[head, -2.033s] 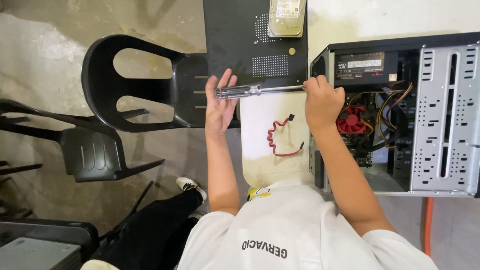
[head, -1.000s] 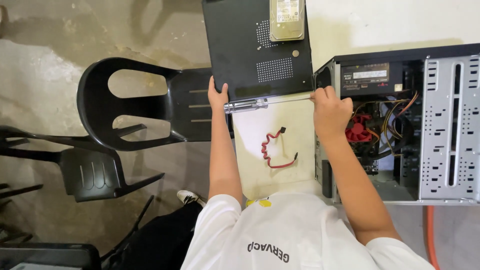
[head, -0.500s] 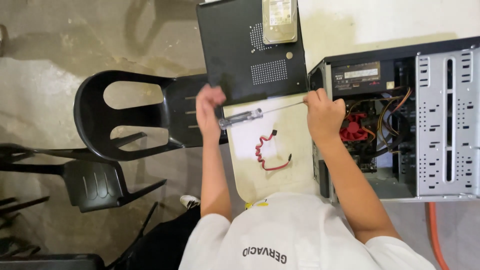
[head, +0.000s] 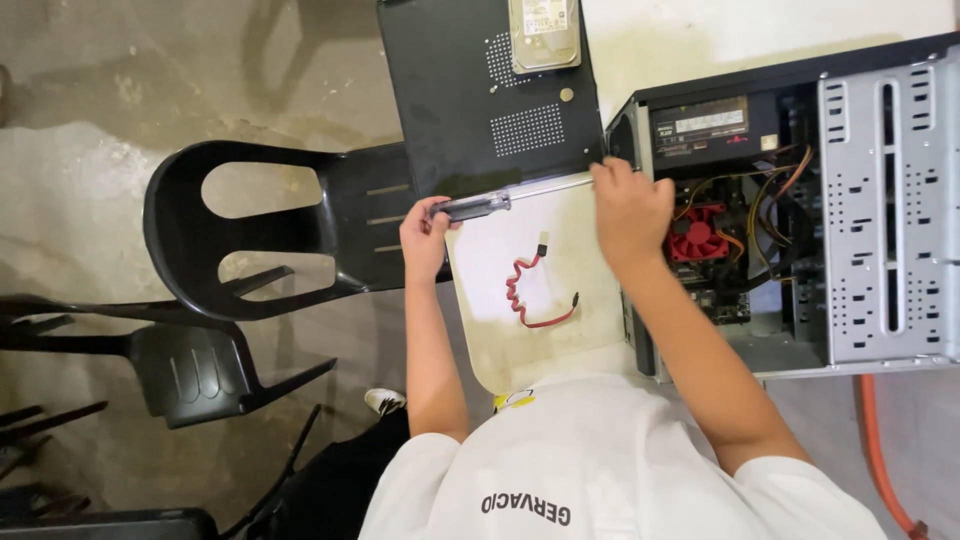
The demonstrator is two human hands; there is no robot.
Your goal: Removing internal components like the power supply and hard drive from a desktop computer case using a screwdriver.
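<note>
A long screwdriver with a clear handle lies across the near edge of a black side panel. My left hand grips its handle. My right hand pinches the shaft's far end, right beside the front corner of an open computer case. A silver hard drive rests on the far part of the panel. A coiled red data cable lies on the white tabletop between my forearms.
Inside the case a red cooling fan and bundled wires show. A black plastic chair stands to the left, with more dark chairs behind it. An orange hose runs along the concrete floor at the right.
My left hand went from lying open under the screwdriver to closing around its handle. The screwdriver stays across the panel's edge, and my right hand remains at its tip.
</note>
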